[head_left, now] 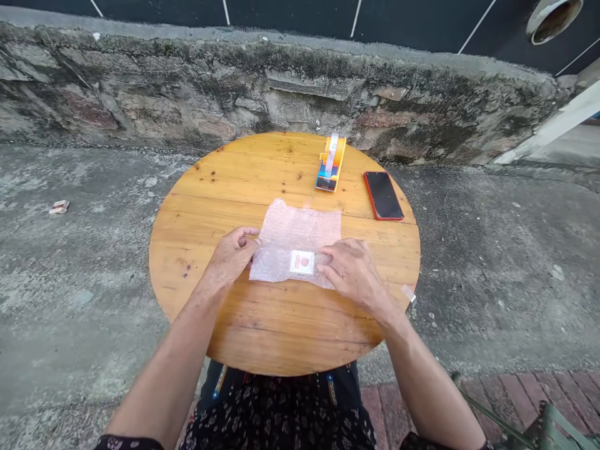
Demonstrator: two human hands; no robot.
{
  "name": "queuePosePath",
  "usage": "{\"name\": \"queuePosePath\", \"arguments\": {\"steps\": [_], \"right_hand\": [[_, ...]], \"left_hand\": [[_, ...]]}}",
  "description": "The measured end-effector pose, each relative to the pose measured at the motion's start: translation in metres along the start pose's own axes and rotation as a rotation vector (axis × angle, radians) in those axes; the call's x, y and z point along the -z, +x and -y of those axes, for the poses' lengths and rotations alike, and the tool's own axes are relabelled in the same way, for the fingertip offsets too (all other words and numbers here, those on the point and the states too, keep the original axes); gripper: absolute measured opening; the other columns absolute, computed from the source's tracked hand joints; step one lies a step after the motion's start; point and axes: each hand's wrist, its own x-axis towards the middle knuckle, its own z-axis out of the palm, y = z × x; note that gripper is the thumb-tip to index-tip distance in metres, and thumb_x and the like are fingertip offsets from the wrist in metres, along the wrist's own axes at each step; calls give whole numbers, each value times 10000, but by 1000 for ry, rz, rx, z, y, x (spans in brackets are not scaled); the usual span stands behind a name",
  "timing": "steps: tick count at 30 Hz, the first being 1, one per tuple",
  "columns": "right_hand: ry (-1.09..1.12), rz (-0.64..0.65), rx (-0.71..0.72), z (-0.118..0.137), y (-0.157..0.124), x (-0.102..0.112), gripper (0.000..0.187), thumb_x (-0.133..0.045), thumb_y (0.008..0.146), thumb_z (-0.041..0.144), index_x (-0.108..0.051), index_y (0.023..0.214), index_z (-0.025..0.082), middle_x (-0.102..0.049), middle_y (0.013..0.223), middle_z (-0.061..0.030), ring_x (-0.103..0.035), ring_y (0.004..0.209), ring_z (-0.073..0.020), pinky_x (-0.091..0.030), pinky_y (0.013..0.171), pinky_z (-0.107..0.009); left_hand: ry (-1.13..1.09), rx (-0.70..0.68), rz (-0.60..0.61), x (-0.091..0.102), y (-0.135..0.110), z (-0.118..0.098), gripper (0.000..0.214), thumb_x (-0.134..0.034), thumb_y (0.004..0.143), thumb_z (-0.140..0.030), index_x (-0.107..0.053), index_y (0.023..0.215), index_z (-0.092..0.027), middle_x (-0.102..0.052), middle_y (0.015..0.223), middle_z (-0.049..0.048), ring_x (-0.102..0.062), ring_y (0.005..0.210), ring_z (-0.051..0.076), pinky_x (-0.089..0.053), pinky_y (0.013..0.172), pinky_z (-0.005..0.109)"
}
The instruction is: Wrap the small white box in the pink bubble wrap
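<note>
A sheet of clear bubble wrap (300,231) lies on the round wooden table (220,194), its near edge folded over a small white item with a red mark (302,262). My left hand (229,257) pinches the fold's left end with curled fingers. My right hand (349,269) presses its fingers flat on the fold's right end, beside the small item.
An orange tape dispenser (330,164) and a red-edged phone (383,195) lie on the table's far right side. A strip of tape (409,294) hangs off the table's right edge. A stone wall (281,94) runs behind; concrete floor surrounds the table.
</note>
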Motion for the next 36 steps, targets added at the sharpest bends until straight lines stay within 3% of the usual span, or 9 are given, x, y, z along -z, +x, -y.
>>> {"name": "queuePosePath", "arguments": {"steps": [5,10,12,17,21,25,29,33,36], "right_hand": [[98,248,209,28,-34,14,125,-568,896,265,-682,948,265,-692,996,-20,-545,1039,-226,-360,930,-423],[142,425,158,40,-65,15,104,-602,870,257,-676,941,242,-688,961,-20,-565,1004,-218,-393,933,-428],[143,368,97,36,-67,12,125,-563,892,232,-672,953,245,-689,947,-23,-588,958,-214,-422,899,-424],[78,-16,-31,22,-43,-2,252,-545,890,232,-617,1131,235,-628,1178,-93,-564,1108,-255,-437,961,-462],[5,-1,-33,20,-8,-24,592,-631,810,250,-441,1368,192,-476,1401,-135,-441,1275,-299,-384,1042,-496],[4,61,-28,21,9,-38,622,-636,797,244,-427,1375,151,-562,1313,-146,-522,1185,-300,-415,986,-488],[40,-32,-124,8,-5,-22,565,-632,806,251,-464,1342,188,-599,1283,-121,-559,1153,-285,-407,990,-489],[44,-179,-280,-28,-38,6,559,-633,814,340,-480,1328,182,-593,1288,-137,-566,1161,-295,-441,972,-481],[-5,-181,-377,-57,-58,20,567,-628,814,363,-479,1333,194,-590,1298,-127,-581,1143,-297,-463,952,-484]], "left_hand": [[91,-101,-115,13,-21,9,465,-624,751,-426,-573,1128,-158,-624,825,13,-612,721,155,-483,643,260],[266,-346,-259,5,-49,12,460,-615,792,-421,-574,1183,-182,-616,1104,79,-593,1011,215,-484,859,338],[386,-449,-249,-2,-56,10,505,-624,782,-374,-542,1249,-201,-582,1200,91,-558,1104,246,-463,935,395],[544,-527,-74,-7,-59,13,680,-599,737,-235,-415,1391,-214,-532,1299,112,-471,1230,305,-388,1045,499],[665,-538,-119,2,-58,30,631,-551,784,-245,-419,1401,-221,-473,1335,128,-418,1257,336,-360,1057,542],[748,-515,-135,7,-63,45,613,-542,828,-289,-393,1417,-212,-418,1371,135,-372,1288,334,-356,1068,537],[739,-511,-128,7,-67,47,627,-553,836,-319,-378,1419,-170,-454,1353,140,-386,1279,310,-350,1087,496],[672,-446,-164,5,-63,41,571,-554,832,-357,-458,1356,-152,-553,1270,125,-458,1215,294,-389,1053,466],[617,-363,-180,2,-57,33,560,-560,821,-375,-487,1336,-168,-634,1158,85,-529,1122,270,-433,997,429]]}}
